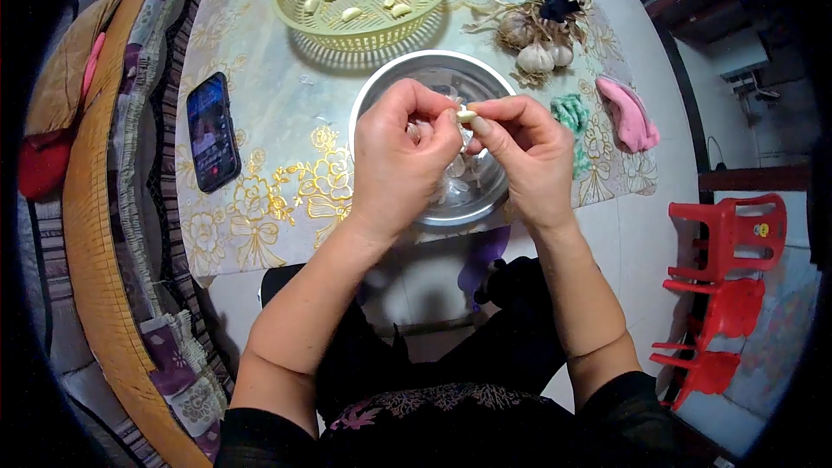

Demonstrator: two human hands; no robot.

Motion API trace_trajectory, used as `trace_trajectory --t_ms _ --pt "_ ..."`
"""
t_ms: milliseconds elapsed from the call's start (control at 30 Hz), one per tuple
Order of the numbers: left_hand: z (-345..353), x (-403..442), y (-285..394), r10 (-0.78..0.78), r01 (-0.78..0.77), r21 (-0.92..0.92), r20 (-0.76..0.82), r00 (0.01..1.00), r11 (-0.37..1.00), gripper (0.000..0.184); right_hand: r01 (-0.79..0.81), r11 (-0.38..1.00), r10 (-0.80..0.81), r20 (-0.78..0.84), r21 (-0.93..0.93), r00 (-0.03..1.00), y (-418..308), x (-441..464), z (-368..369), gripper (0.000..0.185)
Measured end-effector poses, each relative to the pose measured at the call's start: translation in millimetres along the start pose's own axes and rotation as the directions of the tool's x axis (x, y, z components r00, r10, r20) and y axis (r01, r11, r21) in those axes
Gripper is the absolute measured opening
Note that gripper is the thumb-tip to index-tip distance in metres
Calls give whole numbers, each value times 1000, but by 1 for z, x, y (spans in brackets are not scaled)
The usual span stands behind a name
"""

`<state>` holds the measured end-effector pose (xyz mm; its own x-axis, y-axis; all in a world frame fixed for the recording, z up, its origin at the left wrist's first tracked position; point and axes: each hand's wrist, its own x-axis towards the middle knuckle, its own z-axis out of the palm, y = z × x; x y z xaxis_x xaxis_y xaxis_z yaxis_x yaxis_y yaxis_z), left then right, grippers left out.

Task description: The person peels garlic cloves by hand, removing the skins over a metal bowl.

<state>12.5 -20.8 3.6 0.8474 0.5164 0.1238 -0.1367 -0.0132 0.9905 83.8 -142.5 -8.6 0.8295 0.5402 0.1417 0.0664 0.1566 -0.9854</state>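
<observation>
A pale garlic clove (466,116) is pinched between the fingertips of both hands, above a metal bowl (362,87). My left hand (406,152) is closed, its thumb and forefinger on the clove's left end. From the other side my right hand (530,149) grips the clove with thumb and forefinger. Papery garlic skins (459,175) lie inside the bowl, partly hidden by my hands. Behind the bowl, a yellow-green plastic basket (290,9) holds several peeled cloves (351,14).
Tied garlic bulbs (536,56) lie at the back right. A green cloth (569,113) and a pink cloth (628,113) are right of the bowl. A phone (213,132) lies at the left on the patterned tablecloth (269,104). Red plastic stools (728,234) stand on the right.
</observation>
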Motion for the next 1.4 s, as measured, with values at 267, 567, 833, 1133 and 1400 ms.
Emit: trace_trajectory --t_ms 267,567,833,1133,1400 --pt "-3 4 -1 -34 34 -22 9 999 999 8 -189 969 181 59 157 982 -3 4 -3 14" --pt "-5 7 -13 -50 43 99 76 996 994 10 -394 813 354 173 429 919 0 5 -11 17" --pt "-4 7 -10 74 -83 160 63 995 984 11 -140 985 143 19 -104 990 -5 6 -12 14" --pt "-3 7 -4 -88 98 -84 117 989 992 10 123 891 -94 87 -437 992 -5 1 -7 17" --pt "-5 5 0 -69 81 -59 179 981 995 9 -227 974 224 96 24 970 -10 -2 -5 24"
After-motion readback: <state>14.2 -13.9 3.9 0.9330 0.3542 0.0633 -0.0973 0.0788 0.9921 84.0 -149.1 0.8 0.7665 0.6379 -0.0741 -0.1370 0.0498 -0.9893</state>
